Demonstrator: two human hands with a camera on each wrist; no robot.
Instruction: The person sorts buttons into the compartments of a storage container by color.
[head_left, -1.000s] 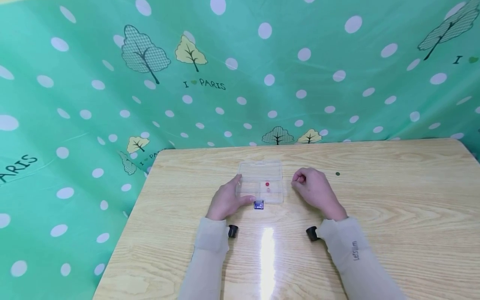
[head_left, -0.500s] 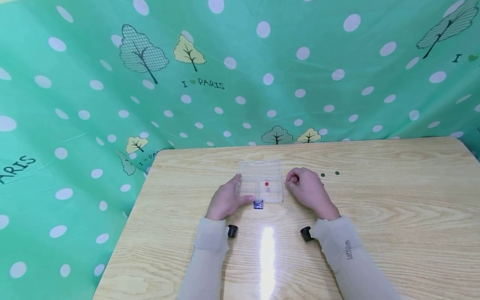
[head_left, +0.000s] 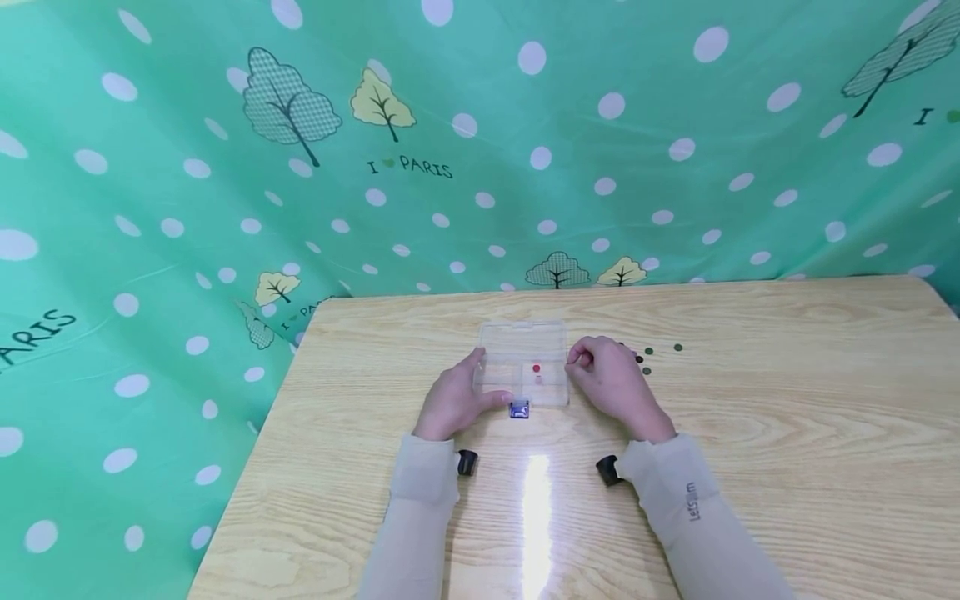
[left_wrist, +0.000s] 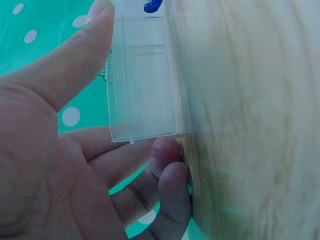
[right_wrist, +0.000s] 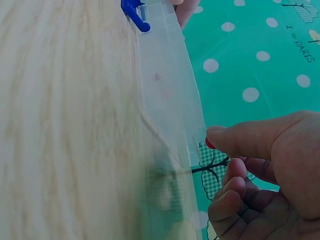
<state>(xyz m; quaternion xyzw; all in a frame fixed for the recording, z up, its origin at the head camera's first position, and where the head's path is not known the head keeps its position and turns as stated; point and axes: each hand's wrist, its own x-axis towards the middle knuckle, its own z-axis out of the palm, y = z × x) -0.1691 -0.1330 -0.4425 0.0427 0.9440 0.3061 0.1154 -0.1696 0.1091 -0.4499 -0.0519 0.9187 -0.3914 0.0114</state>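
Observation:
A clear plastic compartment box (head_left: 498, 374) lies on the table with its lid (head_left: 522, 340) folded back. One red disc (head_left: 536, 368) and a paler pink one (head_left: 538, 380) sit in its right half. My left hand (head_left: 457, 396) grips the box's left end, the thumb along the front wall near a blue latch (head_left: 519, 410) and the fingers about the far-left side. At the box's right edge, my right hand (head_left: 611, 375) pinches a small red disc (right_wrist: 210, 144) between thumb and fingers; only part of that disc shows.
Several small dark green and black discs, one of them a green disc (head_left: 678, 347), lie right of the right hand, which partly hides the group. Behind the wooden table (head_left: 787, 433) hangs a green dotted curtain (head_left: 450, 225).
My right hand has moved left, from beside the box to its right edge. More dark discs have come into sight behind it. The left hand and box stay in place.

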